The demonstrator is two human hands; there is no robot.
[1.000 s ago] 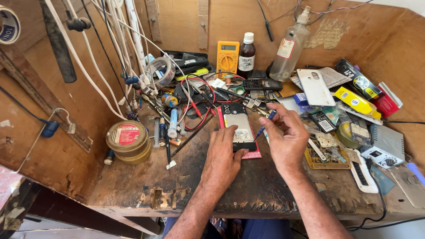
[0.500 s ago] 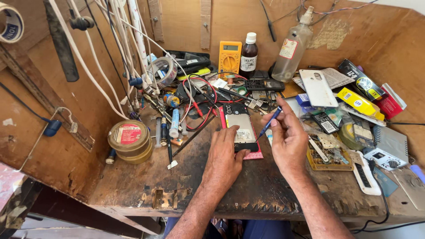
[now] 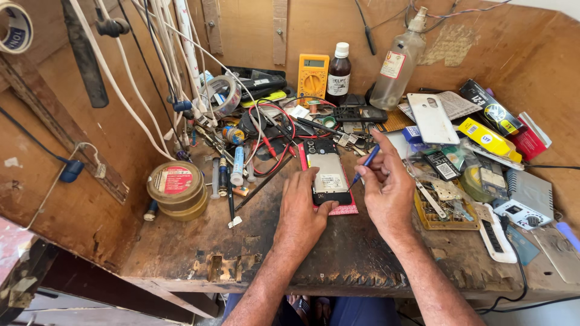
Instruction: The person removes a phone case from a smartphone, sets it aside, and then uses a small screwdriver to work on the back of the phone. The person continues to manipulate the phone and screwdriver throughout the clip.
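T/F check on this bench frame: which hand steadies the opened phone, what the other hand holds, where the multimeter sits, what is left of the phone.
1. The left hand rests on the opened phone with its back cover off. True.
2. The right hand holds a blue-handled screwdriver. True.
3. The orange multimeter lies flat by the bench's front edge. False: it stands against the back wall.
4. The round brass-coloured tin with a red label sits right of the phone. False: left.
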